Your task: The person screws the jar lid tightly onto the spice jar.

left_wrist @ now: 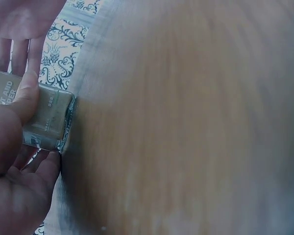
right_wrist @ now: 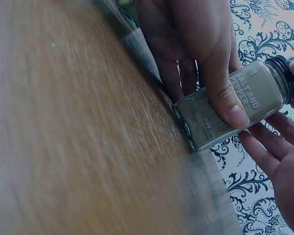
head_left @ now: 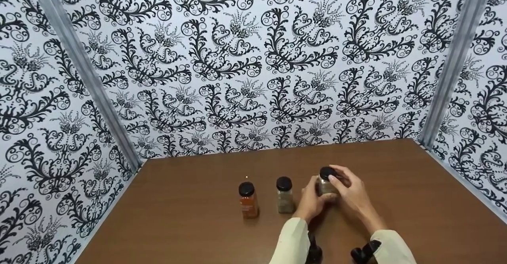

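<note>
A square glass jar of salt and pepper (head_left: 326, 187), its label legible in the right wrist view, stands upright at the right of the group. My left hand (head_left: 311, 201) grips its body, with the thumb across the label (right_wrist: 245, 88). At the top, my right hand (head_left: 353, 191) pinches the black lid (right_wrist: 283, 78) between thumb and fingers. The lid sits on the jar. In the left wrist view the jar (left_wrist: 51, 115) has its base at or just above the tabletop; I cannot tell if it touches.
Left of my hands stands a second jar (head_left: 285, 200) with grey-green contents and a black lid. Farther left is a jar of orange-red seasoning (head_left: 248, 205). All are on a brown wooden table (head_left: 190, 224), enclosed by patterned walls (head_left: 237, 78) at back and sides.
</note>
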A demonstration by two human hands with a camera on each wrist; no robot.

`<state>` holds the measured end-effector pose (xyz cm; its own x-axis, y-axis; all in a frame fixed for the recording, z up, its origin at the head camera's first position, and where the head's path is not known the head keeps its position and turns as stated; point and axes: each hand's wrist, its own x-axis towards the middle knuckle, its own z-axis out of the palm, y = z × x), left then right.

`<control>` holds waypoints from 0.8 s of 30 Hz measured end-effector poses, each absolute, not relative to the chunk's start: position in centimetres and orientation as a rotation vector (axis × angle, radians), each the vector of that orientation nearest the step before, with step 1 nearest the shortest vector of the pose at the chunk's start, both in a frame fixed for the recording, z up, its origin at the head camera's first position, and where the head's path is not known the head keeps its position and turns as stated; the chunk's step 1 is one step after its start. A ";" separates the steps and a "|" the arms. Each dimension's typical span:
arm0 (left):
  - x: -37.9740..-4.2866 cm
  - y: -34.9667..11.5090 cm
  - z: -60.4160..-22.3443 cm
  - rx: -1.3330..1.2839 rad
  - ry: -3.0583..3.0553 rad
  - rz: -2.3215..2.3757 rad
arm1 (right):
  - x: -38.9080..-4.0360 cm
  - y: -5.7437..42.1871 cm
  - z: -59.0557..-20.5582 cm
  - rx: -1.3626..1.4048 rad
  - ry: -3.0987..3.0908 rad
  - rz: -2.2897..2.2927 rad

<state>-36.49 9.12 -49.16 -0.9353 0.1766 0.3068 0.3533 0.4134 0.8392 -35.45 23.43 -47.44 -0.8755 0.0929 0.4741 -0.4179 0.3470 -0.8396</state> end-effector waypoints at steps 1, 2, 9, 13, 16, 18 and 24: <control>-36.5 9.1 -49.1 -0.474 -2.495 -1.546 | -35.5 23.4 -47.4 0.281 -2.172 1.550; -36.5 9.1 -49.1 -0.464 -2.503 -1.555 | -35.5 23.4 -47.4 0.279 -2.166 1.555; -36.7 9.0 -49.3 -0.444 -2.511 -1.566 | -35.2 23.2 -47.2 0.273 -2.180 1.564; -36.7 9.0 -49.4 -0.428 -2.516 -1.576 | -35.2 23.3 -47.3 0.279 -2.195 1.558; -36.6 9.0 -49.3 -0.431 -2.528 -1.552 | -35.2 23.3 -47.2 0.286 -2.193 1.567; -36.5 9.0 -49.2 -0.437 -2.529 -1.536 | -35.1 23.3 -47.2 0.288 -2.186 1.576; -36.4 9.1 -49.1 -0.438 -2.522 -1.523 | -35.2 23.2 -47.3 0.274 -2.175 1.577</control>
